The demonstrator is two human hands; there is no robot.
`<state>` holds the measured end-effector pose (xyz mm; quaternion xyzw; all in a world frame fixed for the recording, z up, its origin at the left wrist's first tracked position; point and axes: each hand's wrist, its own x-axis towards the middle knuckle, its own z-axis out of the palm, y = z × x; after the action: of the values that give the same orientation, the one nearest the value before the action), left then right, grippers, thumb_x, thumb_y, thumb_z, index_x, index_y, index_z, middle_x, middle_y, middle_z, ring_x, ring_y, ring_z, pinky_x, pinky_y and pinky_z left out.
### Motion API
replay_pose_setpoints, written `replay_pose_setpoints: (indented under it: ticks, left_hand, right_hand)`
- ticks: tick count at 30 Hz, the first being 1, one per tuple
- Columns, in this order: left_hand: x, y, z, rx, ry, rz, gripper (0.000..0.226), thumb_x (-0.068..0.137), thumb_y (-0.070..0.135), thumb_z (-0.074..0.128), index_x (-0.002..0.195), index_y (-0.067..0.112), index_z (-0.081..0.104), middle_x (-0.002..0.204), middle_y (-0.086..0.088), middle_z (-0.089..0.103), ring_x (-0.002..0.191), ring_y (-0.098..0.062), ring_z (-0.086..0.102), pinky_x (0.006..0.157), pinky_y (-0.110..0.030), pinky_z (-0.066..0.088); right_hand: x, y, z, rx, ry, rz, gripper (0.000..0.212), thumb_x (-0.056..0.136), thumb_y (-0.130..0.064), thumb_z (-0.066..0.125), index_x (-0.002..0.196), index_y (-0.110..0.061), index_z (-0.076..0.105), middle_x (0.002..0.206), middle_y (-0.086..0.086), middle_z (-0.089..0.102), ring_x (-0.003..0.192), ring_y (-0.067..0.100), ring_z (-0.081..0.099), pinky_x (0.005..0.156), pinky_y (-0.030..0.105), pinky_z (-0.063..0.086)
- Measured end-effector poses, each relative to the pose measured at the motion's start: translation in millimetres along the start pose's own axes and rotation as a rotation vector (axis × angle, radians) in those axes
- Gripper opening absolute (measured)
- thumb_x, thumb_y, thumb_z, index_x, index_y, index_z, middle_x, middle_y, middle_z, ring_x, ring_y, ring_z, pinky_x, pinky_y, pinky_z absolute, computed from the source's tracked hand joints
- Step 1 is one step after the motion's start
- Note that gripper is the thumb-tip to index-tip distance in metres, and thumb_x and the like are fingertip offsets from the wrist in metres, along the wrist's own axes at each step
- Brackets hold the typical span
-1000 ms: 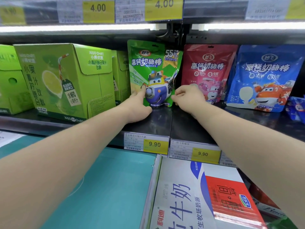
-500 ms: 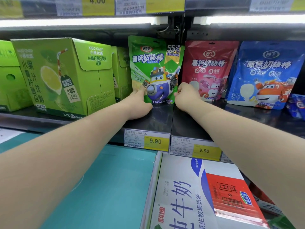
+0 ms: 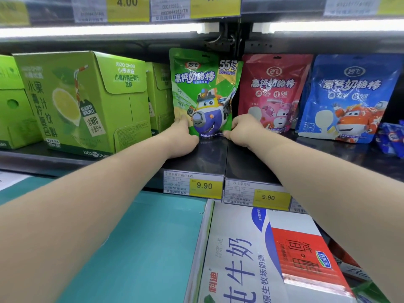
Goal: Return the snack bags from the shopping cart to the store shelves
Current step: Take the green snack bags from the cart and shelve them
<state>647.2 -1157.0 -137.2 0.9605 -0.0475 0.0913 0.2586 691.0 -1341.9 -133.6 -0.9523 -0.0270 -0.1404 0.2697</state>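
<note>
Left hand (image 3: 183,137) pinches green bag (image 3: 204,84) at bottom-left corner; right hand (image 3: 246,132), fingers curled, grips bottom-right. Bag upright on shelf (image 3: 215,156) between hands, red bag (image 3: 274,88) just beyond right hand.

left grip (image 3: 184,136), right grip (image 3: 241,130) — both curled

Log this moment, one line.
left hand: holds glossy green snack bag, lower left | right hand: lower right | bag: upright on dark shelf
</note>
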Motion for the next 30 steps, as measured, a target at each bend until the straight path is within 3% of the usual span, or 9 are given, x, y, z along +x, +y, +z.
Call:
replay_pose_setpoints:
  ticks: [7, 11, 14, 17, 22, 30]
  left_hand:
    - [-16.4, 2.4, -5.8, 0.030, 0.028, -0.011, 0.059, 0.096, 0.025, 0.051, 0.149, 0.008, 0.030, 0.152, -0.013, 0.038, 0.134, -0.029, 0.043, 0.108, -0.034, 0.036]
    - [-37.5, 8.7, -15.7, 0.078, -0.017, -0.021, 0.067, 0.098, 0.026, 0.049, 0.156, 0.010, 0.020, 0.160, -0.010, 0.027, 0.142, -0.028, 0.035, 0.113, -0.035, 0.032]
    - [-55.2, 15.6, -25.7, 0.146, -0.086, -0.041, 0.069, 0.099, 0.032, 0.048, 0.157, 0.012, 0.016, 0.159, -0.012, 0.027, 0.140, -0.030, 0.037, 0.113, -0.038, 0.035]
    - [-72.3, 22.3, -33.8, 0.254, -0.153, -0.027, 0.062, 0.099, 0.034, 0.044, 0.154, 0.011, 0.025, 0.158, -0.013, 0.027, 0.142, -0.033, 0.033, 0.115, -0.048, 0.031]
    - [-112.4, 42.5, -64.2, 0.392, -0.257, -0.047, 0.044, 0.102, 0.027, 0.035, 0.145, 0.014, 0.037, 0.147, -0.011, 0.039, 0.132, -0.035, 0.044, 0.106, -0.047, 0.036]
    - [-188.6, 74.6, -204.0, 0.451, -0.390, -0.065, 0.039, 0.096, 0.033, 0.045, 0.130, 0.015, 0.051, 0.130, -0.011, 0.051, 0.121, -0.035, 0.052, 0.099, -0.047, 0.043]
  right_hand:
    - [-19.6, 3.0, -4.9, 0.108, 0.088, -0.010, 0.034, 0.090, -0.032, 0.075, 0.106, -0.002, 0.072, 0.108, 0.013, 0.074, 0.102, 0.031, 0.068, 0.085, 0.034, 0.052]
    - [-38.6, 5.4, -14.3, 0.080, 0.064, 0.008, 0.034, 0.090, -0.024, 0.071, 0.118, -0.004, 0.071, 0.122, 0.012, 0.071, 0.115, 0.031, 0.064, 0.090, 0.029, 0.049]
    - [-60.9, 0.8, -23.1, 0.042, -0.032, -0.043, 0.030, 0.088, -0.024, 0.069, 0.117, -0.014, 0.067, 0.117, 0.007, 0.069, 0.111, 0.026, 0.063, 0.092, 0.030, 0.051]
    - [-88.0, -10.6, -36.7, -0.035, -0.118, -0.122, 0.029, 0.086, -0.027, 0.069, 0.114, -0.020, 0.064, 0.116, 0.004, 0.066, 0.102, 0.025, 0.064, 0.092, 0.039, 0.054]
    - [-137.2, -40.4, -65.6, -0.015, -0.255, -0.154, 0.031, 0.086, -0.028, 0.067, 0.117, -0.023, 0.064, 0.113, 0.000, 0.067, 0.100, 0.022, 0.064, 0.091, 0.042, 0.055]
    - [-185.6, -144.0, -165.3, -0.108, -0.526, -0.241, 0.027, 0.088, -0.029, 0.066, 0.114, -0.022, 0.065, 0.107, 0.002, 0.068, 0.101, 0.025, 0.064, 0.088, 0.040, 0.054]
